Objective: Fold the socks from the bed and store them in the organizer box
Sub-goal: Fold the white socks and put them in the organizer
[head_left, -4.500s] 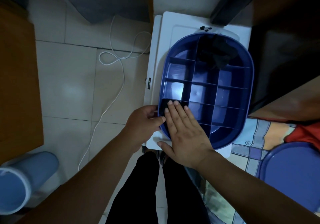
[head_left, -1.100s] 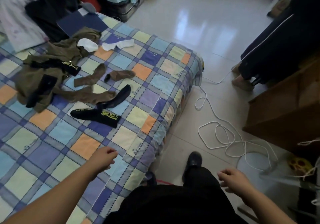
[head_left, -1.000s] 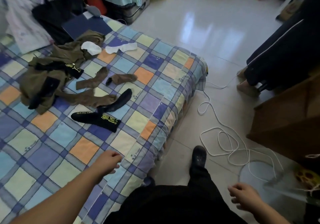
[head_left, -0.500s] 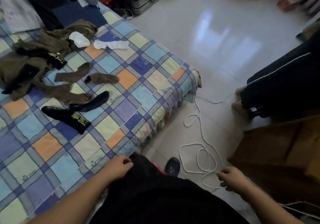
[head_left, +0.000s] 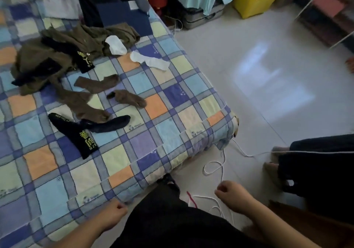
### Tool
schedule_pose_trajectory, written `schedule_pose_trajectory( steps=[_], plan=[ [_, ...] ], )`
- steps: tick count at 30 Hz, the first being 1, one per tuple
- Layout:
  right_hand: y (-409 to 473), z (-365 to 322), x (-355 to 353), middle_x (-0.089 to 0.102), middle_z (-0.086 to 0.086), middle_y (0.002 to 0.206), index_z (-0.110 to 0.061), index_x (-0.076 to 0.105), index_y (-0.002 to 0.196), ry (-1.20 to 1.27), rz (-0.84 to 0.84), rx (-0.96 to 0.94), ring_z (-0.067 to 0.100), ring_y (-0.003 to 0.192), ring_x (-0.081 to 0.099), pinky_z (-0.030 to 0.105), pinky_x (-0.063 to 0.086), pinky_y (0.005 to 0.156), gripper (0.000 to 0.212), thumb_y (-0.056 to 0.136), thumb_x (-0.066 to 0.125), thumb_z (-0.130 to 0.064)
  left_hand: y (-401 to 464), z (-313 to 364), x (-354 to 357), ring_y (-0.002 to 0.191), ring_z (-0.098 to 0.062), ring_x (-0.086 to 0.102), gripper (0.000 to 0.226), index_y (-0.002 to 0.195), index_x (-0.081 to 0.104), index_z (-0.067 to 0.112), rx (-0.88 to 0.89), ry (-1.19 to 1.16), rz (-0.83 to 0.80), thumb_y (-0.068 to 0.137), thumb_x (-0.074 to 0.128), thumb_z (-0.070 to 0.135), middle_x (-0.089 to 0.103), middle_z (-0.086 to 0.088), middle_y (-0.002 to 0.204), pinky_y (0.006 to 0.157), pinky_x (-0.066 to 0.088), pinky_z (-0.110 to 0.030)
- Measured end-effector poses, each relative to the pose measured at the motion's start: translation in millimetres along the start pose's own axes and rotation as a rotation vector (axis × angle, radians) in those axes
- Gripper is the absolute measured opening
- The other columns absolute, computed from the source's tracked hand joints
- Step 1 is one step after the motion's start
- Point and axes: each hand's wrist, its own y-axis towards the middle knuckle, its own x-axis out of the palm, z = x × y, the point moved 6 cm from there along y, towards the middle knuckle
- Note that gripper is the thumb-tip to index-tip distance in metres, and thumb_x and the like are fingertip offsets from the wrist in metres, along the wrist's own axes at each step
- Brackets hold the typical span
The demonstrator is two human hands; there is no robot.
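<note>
Checkered bed (head_left: 159, 163) fills the left side. Far left on it: olive garment pile (head_left: 57, 56) with a black sock (head_left: 84, 60) lying on top. Below that, black sock with yellow lettering (head_left: 76, 132) flat on the quilt, touching a plain black sock (head_left: 109, 126). Brown socks (head_left: 97, 82) loose in the middle, two white socks (head_left: 147, 60) further back, one touching the pile. Left hand (head_left: 110, 218) low at the bed's near edge, fingers loosely curled, holding nothing. Right hand (head_left: 232, 193) over the floor, fingers loosely curled, empty, above a white cord (head_left: 214, 166). Yellow bin (head_left: 254, 4) top right. Second person's dark trousers (head_left: 321, 163) at right. Organizer box out of frame.
</note>
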Motion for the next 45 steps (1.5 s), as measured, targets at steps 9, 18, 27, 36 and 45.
schedule_pose_trajectory(
  steps=[9, 18, 27, 36, 45],
  plan=[
    [53.7, -28.7, -69.4, 0.071, -0.004, 0.093, -0.022, 0.07, 0.088, -0.182, -0.052, 0.038, 0.008, 0.09, 0.065, 0.018, 0.047, 0.08, 0.017, 0.09, 0.064, -0.038, 47.8, 32.7, -134.4, 0.075, -0.024, 0.063, 0.019, 0.077, 0.059, 0.012, -0.047, -0.356, 0.218, 0.092, 0.055, 0.023, 0.064, -0.006, 0.083, 0.062, 0.045, -0.027],
    [138.7, -83.5, -128.7, 0.06, -0.008, 0.07, -0.027, 0.059, 0.08, -0.316, -0.148, 0.016, 0.008, 0.065, 0.058, 0.018, 0.047, 0.064, 0.016, 0.095, 0.055, -0.028, 58.2, 77.6, -114.2, 0.078, -0.014, 0.062, 0.016, 0.082, 0.059, 0.022, -0.095, -0.519, 0.233, 0.094, 0.051, 0.027, 0.064, 0.003, 0.082, 0.067, 0.046, -0.026],
    [266.7, -202.0, -185.7, 0.069, 0.008, 0.074, -0.006, 0.066, 0.08, -0.145, -0.166, -0.181, 0.02, 0.068, 0.071, 0.028, 0.049, 0.058, 0.022, 0.09, 0.062, -0.026, 88.1, 108.0, -56.6, 0.089, -0.009, 0.049, 0.03, 0.068, 0.039, 0.034, -0.305, -0.526, 0.227, 0.098, 0.045, 0.03, 0.047, 0.016, 0.079, 0.064, 0.035, -0.01],
    [410.8, -300.7, -190.2, 0.054, 0.016, 0.073, -0.007, 0.06, 0.079, 0.37, -0.21, -0.07, 0.025, 0.063, 0.053, 0.036, 0.046, 0.065, 0.012, 0.091, 0.059, -0.004, 212.8, 179.5, -118.0, 0.092, -0.008, 0.06, 0.013, 0.093, 0.056, 0.026, -0.174, -0.42, 0.18, 0.096, 0.045, 0.032, 0.059, 0.009, 0.094, 0.072, 0.04, -0.014],
    [524.0, -401.2, -168.5, 0.062, 0.02, 0.111, -0.001, 0.053, 0.114, 1.199, -0.333, 0.088, 0.032, 0.094, 0.066, 0.039, 0.055, 0.078, 0.029, 0.098, 0.058, -0.025, 359.9, 255.4, -306.9, 0.139, -0.028, 0.034, 0.059, 0.141, 0.04, 0.018, 0.177, 0.066, 0.868, 0.086, 0.054, 0.034, 0.037, -0.006, 0.151, 0.113, 0.032, -0.039]
  ],
)
